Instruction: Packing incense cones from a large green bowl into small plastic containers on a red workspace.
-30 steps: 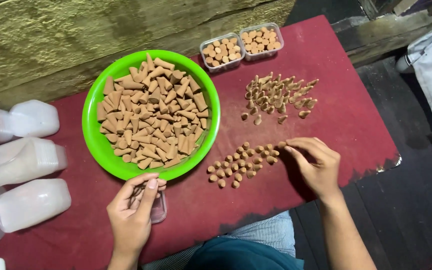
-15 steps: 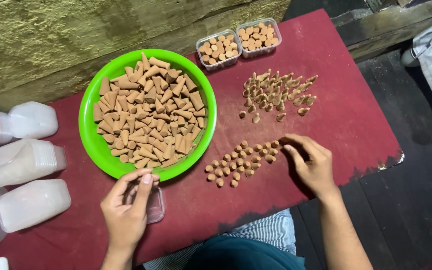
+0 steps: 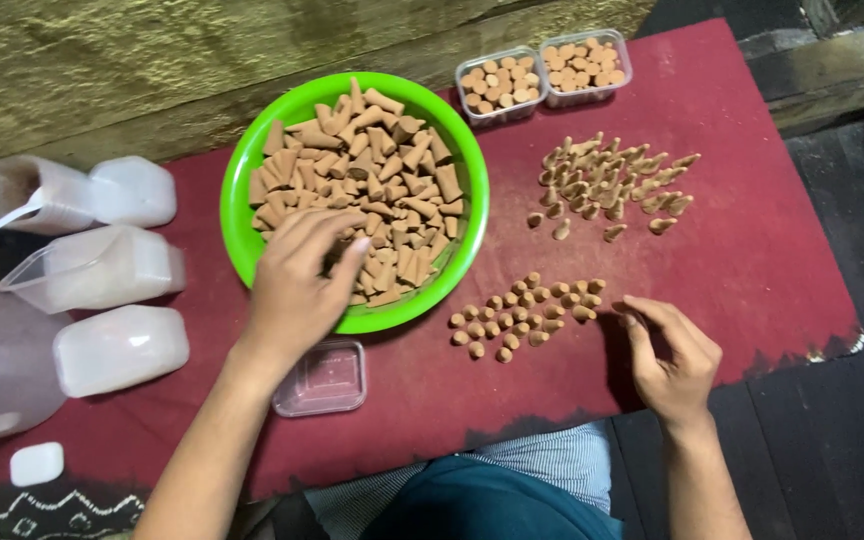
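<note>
Round bright-green plastic bowl (image 3: pixel 242 200) heaped with tan clay-coloured cones (image 3: pixel 382 160) sits on the dark red cloth-covered table (image 3: pixel 752 250); left hand (image 3: pixel 297 285) reaches in over its near rim, fingers (image 3: pixel 337 240) curled down onto the cones, palm hiding whether any are pinched. Small empty clear plastic tub (image 3: pixel 324 380) lies just below that wrist. Right hand (image 3: pixel 674 362) rests loosely curled, holding nothing, fingertips just beside a cluster of upright small cones (image 3: pixel 522 315)

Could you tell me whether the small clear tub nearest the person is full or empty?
Empty. The clear tub shows only the red cloth through its bottom, with no cones inside.
</note>
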